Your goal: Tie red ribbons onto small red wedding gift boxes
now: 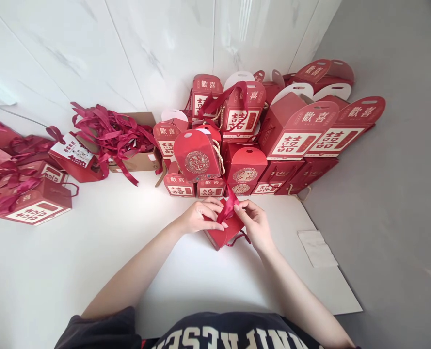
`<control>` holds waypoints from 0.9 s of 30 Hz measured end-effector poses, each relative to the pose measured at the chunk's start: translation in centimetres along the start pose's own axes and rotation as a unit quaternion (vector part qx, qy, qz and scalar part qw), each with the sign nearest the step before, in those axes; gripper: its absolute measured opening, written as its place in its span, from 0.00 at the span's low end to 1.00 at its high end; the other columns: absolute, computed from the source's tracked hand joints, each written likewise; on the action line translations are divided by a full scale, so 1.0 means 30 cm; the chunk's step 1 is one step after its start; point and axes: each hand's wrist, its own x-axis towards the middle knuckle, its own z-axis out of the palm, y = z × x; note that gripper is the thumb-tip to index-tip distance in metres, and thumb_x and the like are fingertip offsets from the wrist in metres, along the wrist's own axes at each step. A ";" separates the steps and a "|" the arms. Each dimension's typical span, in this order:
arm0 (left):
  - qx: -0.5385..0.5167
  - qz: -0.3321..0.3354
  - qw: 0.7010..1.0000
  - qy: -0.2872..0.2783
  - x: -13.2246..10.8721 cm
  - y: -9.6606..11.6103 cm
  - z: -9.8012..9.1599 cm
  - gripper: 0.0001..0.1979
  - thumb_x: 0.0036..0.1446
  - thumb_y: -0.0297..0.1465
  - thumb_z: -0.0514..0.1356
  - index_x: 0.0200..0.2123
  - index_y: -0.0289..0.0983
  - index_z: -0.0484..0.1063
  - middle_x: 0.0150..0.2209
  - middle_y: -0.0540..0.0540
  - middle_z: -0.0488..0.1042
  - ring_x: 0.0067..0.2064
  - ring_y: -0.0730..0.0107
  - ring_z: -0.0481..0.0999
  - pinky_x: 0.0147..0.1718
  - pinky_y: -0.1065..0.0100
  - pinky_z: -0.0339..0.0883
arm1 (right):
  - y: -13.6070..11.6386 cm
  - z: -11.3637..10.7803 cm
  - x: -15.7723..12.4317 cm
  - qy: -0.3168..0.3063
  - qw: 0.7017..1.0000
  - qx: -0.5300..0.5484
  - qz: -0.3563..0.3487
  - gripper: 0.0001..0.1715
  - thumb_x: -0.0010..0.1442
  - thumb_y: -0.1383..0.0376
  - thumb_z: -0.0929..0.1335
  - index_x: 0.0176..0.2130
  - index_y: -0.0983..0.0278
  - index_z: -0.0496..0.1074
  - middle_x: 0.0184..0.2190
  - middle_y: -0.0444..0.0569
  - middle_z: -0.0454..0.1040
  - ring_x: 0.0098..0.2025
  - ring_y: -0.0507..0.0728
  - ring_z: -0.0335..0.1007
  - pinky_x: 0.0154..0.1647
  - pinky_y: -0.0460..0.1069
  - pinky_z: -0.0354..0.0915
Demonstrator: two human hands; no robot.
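Observation:
A small red gift box (218,238) lies tilted on the white table in front of me, with a dark red cord by its right side. A shiny red ribbon (229,206) runs over its top. My left hand (203,215) rests over the box's left side, thumb and fingers closed about the lower part of the ribbon. From the right, my right hand (254,219) pinches the ribbon's upper part between thumb and fingers. The fingers partly cover the box's top, so I cannot tell whether the ribbon is knotted.
Behind my hands, red gift boxes (291,145) are stacked against the tiled wall. A cardboard box (138,162) at back left overflows with loose ribbons (109,133). Ribbon-tied boxes (37,201) stand far left. A white paper (316,248) lies near the table's right edge.

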 end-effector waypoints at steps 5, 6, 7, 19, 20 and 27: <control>-0.041 0.017 0.999 0.013 0.002 -0.012 -0.001 0.10 0.45 0.36 0.72 0.34 0.44 0.84 0.45 0.41 0.80 0.52 0.56 0.72 0.56 0.56 0.63 | 0.012 -0.004 -0.016 0.025 1.000 -0.002 -0.007 0.17 0.60 0.51 0.71 0.34 0.63 0.72 0.30 0.46 0.74 0.30 0.53 0.67 0.31 0.46 0.62; -0.056 0.013 0.998 0.014 0.002 -0.012 -0.003 0.10 0.46 0.36 0.72 0.35 0.44 0.84 0.45 0.40 0.80 0.52 0.55 0.73 0.56 0.54 0.63 | 0.016 -0.004 -0.017 0.026 1.000 -0.002 -0.011 0.17 0.61 0.52 0.71 0.34 0.63 0.72 0.30 0.46 0.74 0.31 0.53 0.67 0.32 0.46 0.63; -0.075 0.008 0.997 0.015 0.001 -0.012 -0.005 0.10 0.48 0.36 0.71 0.36 0.43 0.84 0.45 0.40 0.80 0.53 0.54 0.73 0.57 0.53 0.63 | 0.020 -0.004 -0.017 0.026 1.000 -0.003 -0.015 0.17 0.61 0.52 0.71 0.34 0.63 0.72 0.31 0.46 0.74 0.31 0.54 0.67 0.32 0.46 0.63; -0.158 -0.064 0.983 0.072 -0.011 0.033 -0.012 0.07 0.56 0.34 0.65 0.35 0.38 0.82 0.39 0.40 0.80 0.49 0.59 0.75 0.53 0.58 0.65 | -0.001 0.010 -0.020 0.035 0.999 -0.008 -0.034 0.15 0.63 0.54 0.70 0.34 0.63 0.70 0.32 0.46 0.74 0.33 0.53 0.68 0.35 0.46 0.63; -0.157 -0.068 0.983 0.068 -0.008 0.051 -0.012 0.07 0.56 0.34 0.65 0.35 0.37 0.82 0.39 0.41 0.79 0.47 0.60 0.75 0.51 0.60 0.66 | -0.015 0.014 -0.020 0.028 0.999 0.011 -0.032 0.14 0.63 0.54 0.70 0.34 0.62 0.69 0.33 0.46 0.75 0.34 0.54 0.69 0.35 0.46 0.64; -0.205 -0.099 0.972 0.049 0.026 0.169 -0.018 0.07 0.57 0.33 0.65 0.33 0.34 0.74 0.28 0.46 0.77 0.31 0.71 0.75 0.35 0.68 0.67 | -0.120 0.049 0.008 -0.032 0.992 0.121 -0.024 0.26 0.59 0.57 0.74 0.51 0.55 0.60 0.31 0.41 0.78 0.31 0.56 0.76 0.37 0.50 0.71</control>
